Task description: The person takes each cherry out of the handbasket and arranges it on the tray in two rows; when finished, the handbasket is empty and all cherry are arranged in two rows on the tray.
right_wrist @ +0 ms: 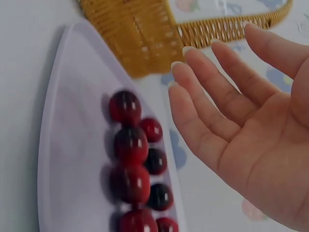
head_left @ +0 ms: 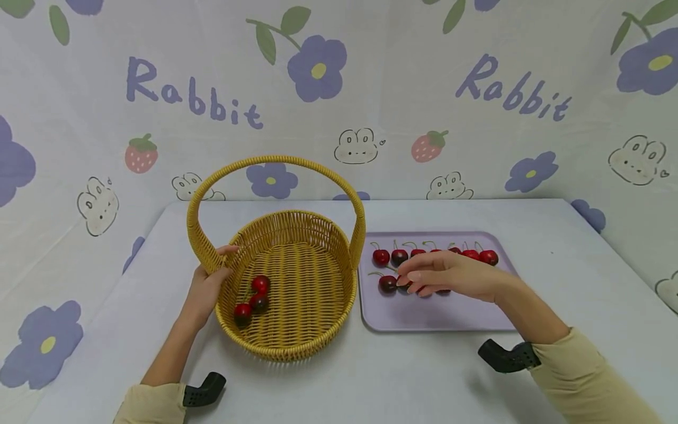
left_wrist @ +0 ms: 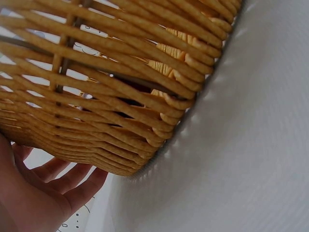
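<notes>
My left hand (head_left: 208, 290) grips the left side of a yellow woven basket (head_left: 312, 288), near the foot of its tall arched handle (head_left: 281, 159). In the left wrist view its fingers (left_wrist: 84, 186) curl against the woven wall. Three dark red cherries (head_left: 260, 284) lie together at the left of the basket floor. Over the lilac tray (head_left: 439, 315), my right hand (head_left: 458, 274) hovers with relaxed fingers and nothing in it; the right wrist view shows its palm bare. Two rows of stemmed cherries (head_left: 381, 257) lie on the tray, with part of the front row hidden by this hand.
The basket stands left of the tray on a white tabletop (head_left: 339, 383), their edges close together. Behind and at the sides hangs a white cloth (head_left: 402, 70) printed with flowers, strawberries and rabbits. Each wrist wears a black camera mount (head_left: 505, 357).
</notes>
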`<state>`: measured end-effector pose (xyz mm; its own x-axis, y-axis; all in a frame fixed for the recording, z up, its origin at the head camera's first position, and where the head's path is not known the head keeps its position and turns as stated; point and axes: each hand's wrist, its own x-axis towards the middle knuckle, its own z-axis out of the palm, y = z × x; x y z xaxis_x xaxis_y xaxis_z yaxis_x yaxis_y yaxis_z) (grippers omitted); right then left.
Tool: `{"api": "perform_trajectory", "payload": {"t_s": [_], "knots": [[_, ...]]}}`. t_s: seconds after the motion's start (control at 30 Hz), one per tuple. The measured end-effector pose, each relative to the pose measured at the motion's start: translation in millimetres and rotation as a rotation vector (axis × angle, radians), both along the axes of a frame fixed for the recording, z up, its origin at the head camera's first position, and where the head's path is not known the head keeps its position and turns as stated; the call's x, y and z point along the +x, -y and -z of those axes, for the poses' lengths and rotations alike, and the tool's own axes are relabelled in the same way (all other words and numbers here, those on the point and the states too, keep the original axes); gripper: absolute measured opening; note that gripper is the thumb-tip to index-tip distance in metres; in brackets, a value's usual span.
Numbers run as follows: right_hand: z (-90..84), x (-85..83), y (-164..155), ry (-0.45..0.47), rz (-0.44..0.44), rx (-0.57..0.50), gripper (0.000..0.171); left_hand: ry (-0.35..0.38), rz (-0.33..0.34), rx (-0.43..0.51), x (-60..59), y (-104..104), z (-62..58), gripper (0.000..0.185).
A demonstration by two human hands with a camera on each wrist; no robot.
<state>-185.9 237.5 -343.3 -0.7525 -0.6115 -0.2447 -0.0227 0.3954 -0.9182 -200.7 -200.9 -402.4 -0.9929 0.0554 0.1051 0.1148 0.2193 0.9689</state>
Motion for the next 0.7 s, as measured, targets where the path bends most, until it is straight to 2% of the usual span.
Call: {"api": "perform_trajectory", "payload": {"t_s": [0.33,0.7], "knots": [[-6.2,-0.8,51,-0.003,-0.1,-0.054,0.036,0.004,-0.002,0.001,-0.1,1,1.1,0.043],[-9.5,-4.1,99,0.033,-0.112,-0.106,0.039,-0.003,0.004,0.008,-0.2,0,0.8,0.043]]}}
